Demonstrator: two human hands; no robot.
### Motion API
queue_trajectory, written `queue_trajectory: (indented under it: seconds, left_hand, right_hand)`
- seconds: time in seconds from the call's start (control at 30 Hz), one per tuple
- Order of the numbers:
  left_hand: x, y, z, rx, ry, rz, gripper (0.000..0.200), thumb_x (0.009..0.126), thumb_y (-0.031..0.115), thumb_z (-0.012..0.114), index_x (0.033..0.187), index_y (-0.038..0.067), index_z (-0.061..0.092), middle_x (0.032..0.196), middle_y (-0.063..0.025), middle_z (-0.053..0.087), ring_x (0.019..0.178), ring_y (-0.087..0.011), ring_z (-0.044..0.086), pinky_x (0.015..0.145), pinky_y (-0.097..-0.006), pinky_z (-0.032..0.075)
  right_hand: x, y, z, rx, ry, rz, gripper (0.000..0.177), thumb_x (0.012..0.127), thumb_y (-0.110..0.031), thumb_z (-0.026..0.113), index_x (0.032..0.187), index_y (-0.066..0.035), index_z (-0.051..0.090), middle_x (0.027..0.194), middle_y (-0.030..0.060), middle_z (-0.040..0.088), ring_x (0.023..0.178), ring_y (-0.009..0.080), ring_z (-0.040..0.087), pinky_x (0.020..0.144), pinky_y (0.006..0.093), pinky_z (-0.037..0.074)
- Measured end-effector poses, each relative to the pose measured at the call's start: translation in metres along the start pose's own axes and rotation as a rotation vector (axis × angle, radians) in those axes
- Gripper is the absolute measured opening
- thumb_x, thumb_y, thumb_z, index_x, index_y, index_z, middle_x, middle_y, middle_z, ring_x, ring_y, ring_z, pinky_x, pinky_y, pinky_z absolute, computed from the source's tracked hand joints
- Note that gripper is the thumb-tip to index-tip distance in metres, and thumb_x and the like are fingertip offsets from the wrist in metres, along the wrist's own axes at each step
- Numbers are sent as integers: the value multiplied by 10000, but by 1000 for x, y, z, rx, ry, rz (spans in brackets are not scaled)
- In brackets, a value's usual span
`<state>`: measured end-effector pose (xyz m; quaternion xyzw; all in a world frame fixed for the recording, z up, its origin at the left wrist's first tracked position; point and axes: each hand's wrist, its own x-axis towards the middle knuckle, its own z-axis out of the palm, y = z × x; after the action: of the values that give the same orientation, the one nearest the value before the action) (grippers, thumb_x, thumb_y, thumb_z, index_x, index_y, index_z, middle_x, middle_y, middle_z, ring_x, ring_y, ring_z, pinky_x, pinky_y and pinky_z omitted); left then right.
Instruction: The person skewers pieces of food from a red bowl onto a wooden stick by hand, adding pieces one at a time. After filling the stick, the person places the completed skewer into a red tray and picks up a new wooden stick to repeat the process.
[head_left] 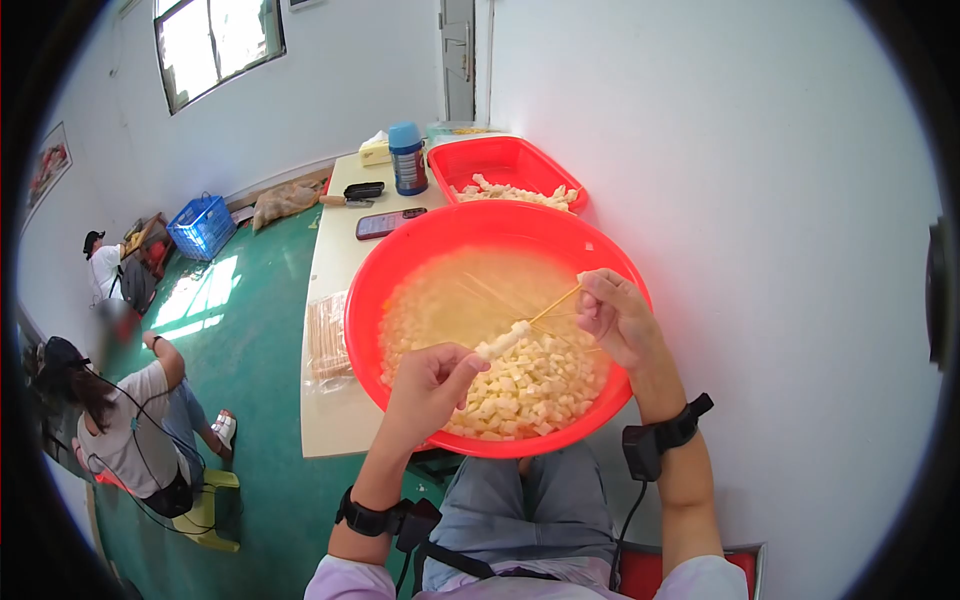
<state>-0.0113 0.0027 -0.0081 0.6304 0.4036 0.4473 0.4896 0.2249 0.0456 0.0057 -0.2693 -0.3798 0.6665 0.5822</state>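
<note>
A bamboo skewer (548,306) is hovering over the middle of a round red basin (398,262), with a few pale threaded cubes (503,340) sitting on its lower end. The left hand (430,385) is pinching those cubes between thumb and fingertips; the right hand (615,315) is pinching the skewer's upper end. Loose cubes (525,390) are lying in cloudy liquid in the basin, which is overhanging the near edge of the table (335,215). A pack of skewers (327,340) is lying beside it at the left edge. Farther along are standing a phone (388,222), a blue-capped bottle (407,158) and a red tray (440,165).
</note>
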Motion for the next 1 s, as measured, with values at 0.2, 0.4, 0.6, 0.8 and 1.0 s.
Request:
queue_trajectory:
  seconds: [0.2,0.4,0.6,0.8,1.0]
  left_hand:
    - [-1,1,0,57,14,6,173,831,104,527,766,-47,580,546,-10,516,477,-62,489,444,-188,371]
    - [-1,7,14,122,6,83,148,823,100,552,768,-37,565,561,-5,524,501,-37,486,448,-175,355]
    - [-4,6,11,65,-7,68,133,825,91,547,786,-36,555,571,-8,523,511,-43,493,465,-177,366]
    - [-1,6,4,-27,52,22,153,835,101,530,796,-46,546,561,-12,514,496,-53,500,459,-183,379]
    - [1,1,0,-94,120,13,165,837,121,525,812,-40,551,552,-6,505,477,-59,500,444,-179,372]
  right_hand:
    - [1,2,-4,-10,-20,3,90,818,-119,559,793,-33,547,642,8,533,551,65,540,544,227,529]
    - [-11,7,26,-184,-106,114,107,792,-103,593,813,-10,546,686,25,530,596,80,538,546,257,541]
    - [-10,11,23,-189,-191,124,108,792,-87,585,844,-9,531,703,30,525,603,99,540,531,281,551]
    - [-14,17,19,-683,19,-52,269,788,-200,613,962,-17,522,811,46,538,755,102,532,677,289,495]
    - [-43,-44,24,-590,230,-722,339,869,-278,460,1071,-7,449,877,75,562,867,140,505,833,298,359]
